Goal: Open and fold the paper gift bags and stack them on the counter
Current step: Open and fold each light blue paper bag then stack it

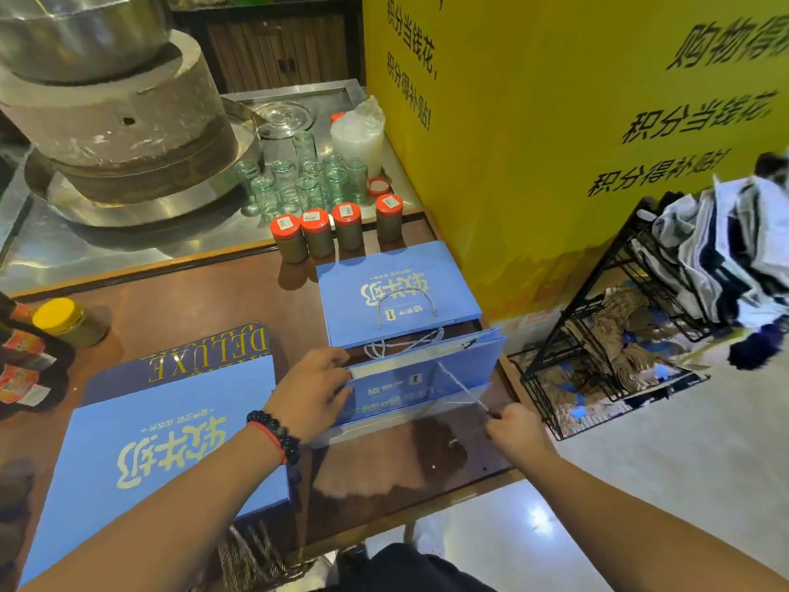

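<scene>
A blue paper gift bag (420,380) stands partly opened and tilted on the brown counter (205,305). My left hand (314,393) grips its left edge. My right hand (514,429) pinches its white rope handle (463,388) and holds it taut toward me. Behind the bag lies a flat blue gift bag (395,288) with cream lettering. At the near left a stack of flat blue gift bags (162,446) rests on a dark navy bag (205,356) marked DELUXE.
Several red-lidded jars (318,232) and clear glasses (299,181) stand at the counter's far edge beside a stone mill (115,117). A yellow-lidded jar (64,320) sits at the left. A yellow wall (555,121) rises on the right, with a black wire rack (597,348) on the floor.
</scene>
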